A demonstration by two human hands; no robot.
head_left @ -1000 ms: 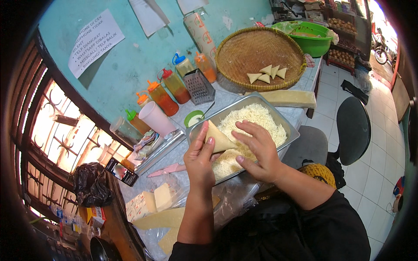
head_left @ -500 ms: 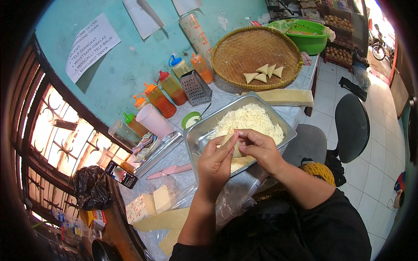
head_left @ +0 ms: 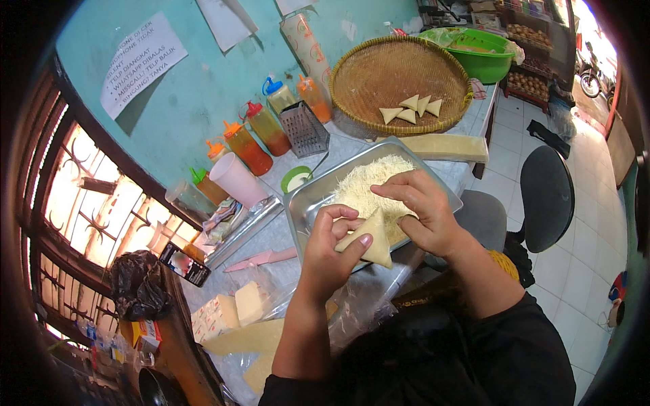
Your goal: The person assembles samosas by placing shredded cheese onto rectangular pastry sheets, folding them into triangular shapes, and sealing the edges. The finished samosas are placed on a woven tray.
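Note:
A pale triangular folded pastry rests in my left hand, its thumb pressed on the face and the fingers behind. Just to its right, my right hand is open and holds nothing, its fingers bent and apart from the thumb. Both hands are over the near side of a metal tray heaped with grated cheese. To the tray's left stands a small green bowl of white paste with a spoon in it. Several finished triangles lie on a round woven tray at the back.
A stack of pastry strips lies behind the metal tray. Along the wall stand a box grater, sauce bottles and a pink cup. A pink knife, cheese blocks and pastry sheets lie at the left.
The right hand has let go of the pastry and moved up and away, its fingers opening. The pastry now shows a broad triangular face in the left hand.

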